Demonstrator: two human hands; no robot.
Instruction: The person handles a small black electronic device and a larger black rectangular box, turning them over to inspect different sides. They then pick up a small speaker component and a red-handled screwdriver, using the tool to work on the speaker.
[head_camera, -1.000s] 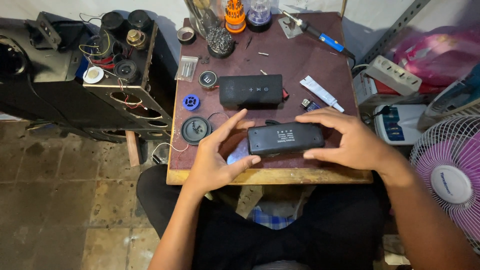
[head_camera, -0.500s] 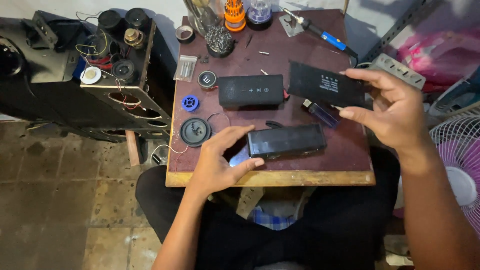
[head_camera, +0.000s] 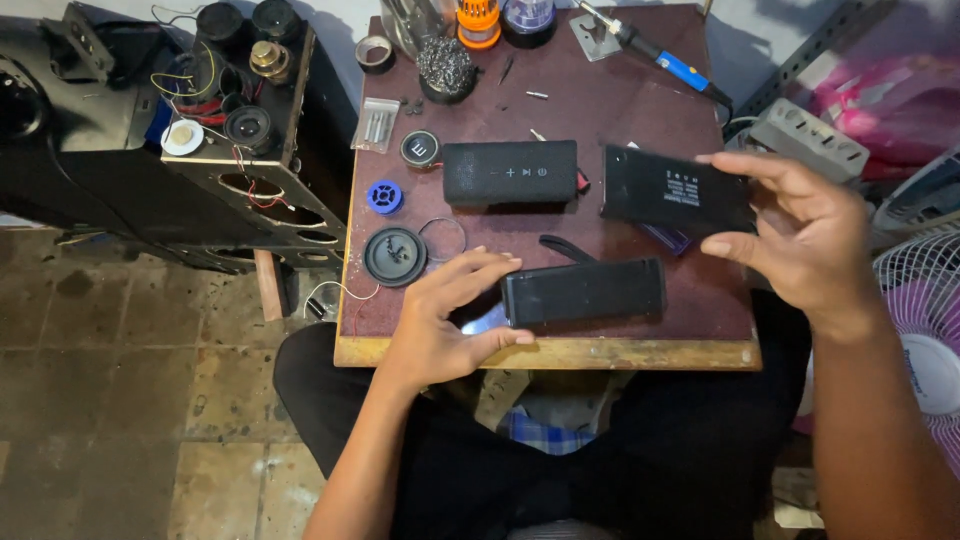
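Observation:
My left hand (head_camera: 447, 315) grips the left end of a long black speaker body (head_camera: 585, 290) lying near the front edge of the dark brown table (head_camera: 640, 120). My right hand (head_camera: 805, 235) holds a flat black cover panel (head_camera: 675, 190) with a small white label, lifted just above the table's right side. A second black speaker (head_camera: 510, 172) with white button marks lies flat in the middle of the table, behind the one I hold.
A round black disc (head_camera: 395, 256), a blue spool (head_camera: 384, 196), a wire ring (head_camera: 441, 239) and a small round cap (head_camera: 420, 149) lie at the left. A soldering iron (head_camera: 660, 55) and steel wool (head_camera: 445, 65) sit at the back. An opened speaker cabinet (head_camera: 240, 130) stands left; a fan (head_camera: 925, 320) right.
My right hand left the near speaker, picked up the flat black panel at the right and now holds it a little lower and more level. My left hand stayed on the speaker's left end.

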